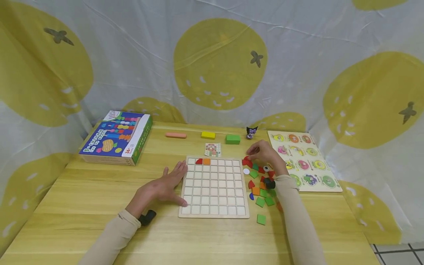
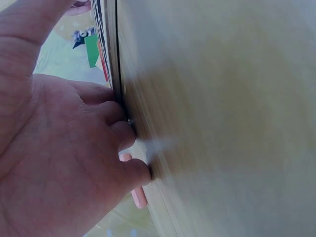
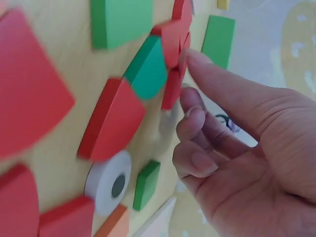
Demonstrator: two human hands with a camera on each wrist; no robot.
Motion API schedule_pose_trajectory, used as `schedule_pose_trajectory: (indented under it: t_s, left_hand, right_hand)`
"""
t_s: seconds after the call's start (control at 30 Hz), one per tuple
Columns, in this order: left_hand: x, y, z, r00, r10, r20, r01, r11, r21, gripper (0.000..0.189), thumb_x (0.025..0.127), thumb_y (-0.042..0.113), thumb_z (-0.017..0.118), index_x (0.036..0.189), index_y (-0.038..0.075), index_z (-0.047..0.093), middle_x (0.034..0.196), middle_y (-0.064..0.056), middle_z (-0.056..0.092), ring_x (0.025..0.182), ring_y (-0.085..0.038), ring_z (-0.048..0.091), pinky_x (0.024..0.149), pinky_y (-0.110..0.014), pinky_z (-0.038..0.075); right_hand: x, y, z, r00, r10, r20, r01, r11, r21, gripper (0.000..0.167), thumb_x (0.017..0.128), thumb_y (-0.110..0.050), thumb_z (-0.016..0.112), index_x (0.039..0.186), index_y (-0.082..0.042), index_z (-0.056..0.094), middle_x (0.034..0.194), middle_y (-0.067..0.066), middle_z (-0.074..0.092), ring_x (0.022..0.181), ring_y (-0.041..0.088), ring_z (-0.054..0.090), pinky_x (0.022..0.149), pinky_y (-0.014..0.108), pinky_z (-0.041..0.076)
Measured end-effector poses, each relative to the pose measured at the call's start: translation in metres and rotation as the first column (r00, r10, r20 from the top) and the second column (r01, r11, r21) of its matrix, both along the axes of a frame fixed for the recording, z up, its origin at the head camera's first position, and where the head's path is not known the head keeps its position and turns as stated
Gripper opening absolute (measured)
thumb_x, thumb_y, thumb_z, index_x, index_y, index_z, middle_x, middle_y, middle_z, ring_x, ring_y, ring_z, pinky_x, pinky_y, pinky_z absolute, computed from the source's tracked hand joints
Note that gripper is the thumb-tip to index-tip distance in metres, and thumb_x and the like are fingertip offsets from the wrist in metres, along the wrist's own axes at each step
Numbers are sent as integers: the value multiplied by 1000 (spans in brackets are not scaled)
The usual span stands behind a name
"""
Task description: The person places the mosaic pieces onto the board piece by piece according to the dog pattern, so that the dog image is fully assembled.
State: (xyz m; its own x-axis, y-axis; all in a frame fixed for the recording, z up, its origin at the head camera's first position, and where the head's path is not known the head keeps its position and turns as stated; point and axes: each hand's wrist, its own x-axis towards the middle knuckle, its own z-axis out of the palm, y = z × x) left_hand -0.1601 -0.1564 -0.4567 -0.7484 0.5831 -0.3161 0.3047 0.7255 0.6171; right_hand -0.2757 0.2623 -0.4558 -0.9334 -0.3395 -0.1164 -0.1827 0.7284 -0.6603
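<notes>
The pale wooden grid board [image 1: 214,217] lies flat, with a red quarter-round piece [image 1: 199,161] and an orange square [image 1: 207,161] in its far row. My left hand [image 1: 162,187] rests spread along the board's left side, thumb at the near corner and fingertips at the far part of the edge. Beyond the board's far right corner, my right hand [image 1: 265,152] pinches at a red quarter-round piece [image 3: 183,63] at the far end of the loose pieces. Its thumb touches the red piece; the other fingers curl below, and the index fingertip is hidden in the right wrist view.
Loose green squares [image 1: 261,219], a blue half-round [image 1: 251,196] and a white disc [image 1: 246,171] lie right of the board. A small pattern card [image 1: 212,149], yellow block [image 1: 208,135], green block [image 1: 233,139] and figurine [image 1: 251,133] stand behind. A box [image 1: 116,138] and fruit puzzle [image 1: 303,160] flank them.
</notes>
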Motion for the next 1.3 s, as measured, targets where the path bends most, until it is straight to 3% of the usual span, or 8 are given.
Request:
schedule_pose_trajectory:
  t_s: [0.3, 0.6, 0.7, 0.83, 1.0, 1.17, 1.3]
  left_hand:
    - [-1, -1, -1, 1000, 5, -6, -5, 1000, -5, 132, 83, 46, 93, 170, -5, 7, 180, -21, -8, 167, -40, -8, 129, -68, -8]
    - [-1, 1, 1, 1000, -1, -3, 1, 1000, 0, 132, 84, 46, 93, 170, -5, 7, 180, -21, -7, 166, -40, -8, 129, -68, -9]
    - [-1, 1, 1, 1000, 2, -3, -2, 1000, -3, 132, 84, 46, 93, 170, -5, 7, 180, -21, -8, 167, -40, -8, 129, -68, -9]
    - [-1, 1, 1, 1000, 3, -3, -3, 1000, -1, 133, 84, 46, 93, 170, -5, 7, 180, -21, -8, 166, -40, -9, 129, -68, -10]
    - [0, 0, 0, 1000, 4, -1, -4, 1000, 6, 132, 84, 45, 94, 170, -5, 7, 180, -21, -8, 166, -40, -9, 129, -68, -10]
    - [0, 0, 0, 1000, 3, -3, -2, 1000, 11, 132, 84, 44, 93, 170, -6, 7, 180, -22, -7, 166, -40, -8, 129, -69, -9]
    - [0, 0, -1, 1000, -3, -9, 3, 1000, 11, 131, 84, 44, 93, 170, -6, 7, 179, -23, -7, 166, -41, -8, 129, -69, -9]
  right_hand:
    - [-4, 2, -3, 999, 24, 22, -25, 1000, 16, 8, 92, -3, 86, 97, 0, 82, 88, 6, 77, 79, 18, 66, 75, 31, 56]
    - [-4, 1, -1, 997, 64, 35, -65, 998, 27, 12, 93, 1, 83, 101, 2, 75, 93, 12, 73, 84, 21, 66, 81, 35, 58]
    - [-2, 0, -1, 998, 67, 14, -67, 998, 6, 11, 93, 1, 82, 103, 1, 76, 94, 11, 75, 85, 23, 69, 80, 35, 59]
    - [2, -3, 1, 999, 44, -28, -45, 998, -44, 6, 93, -3, 84, 99, -3, 82, 91, 8, 78, 77, 24, 68, 71, 34, 58]
    - [3, -6, 1, 994, 46, -103, -60, 990, -128, 5, 92, -3, 85, 95, -6, 85, 88, 8, 76, 69, 22, 55, 62, 29, 48]
    - [4, -7, 0, 995, 31, -100, -49, 980, -190, 4, 93, -3, 85, 96, -6, 87, 92, 9, 79, 76, 27, 57, 61, 27, 49]
    - [4, -7, -3, 995, 28, -92, -47, 975, -217, 5, 95, -9, 84, 97, -4, 86, 83, 15, 76, 63, 38, 59, 54, 28, 49]
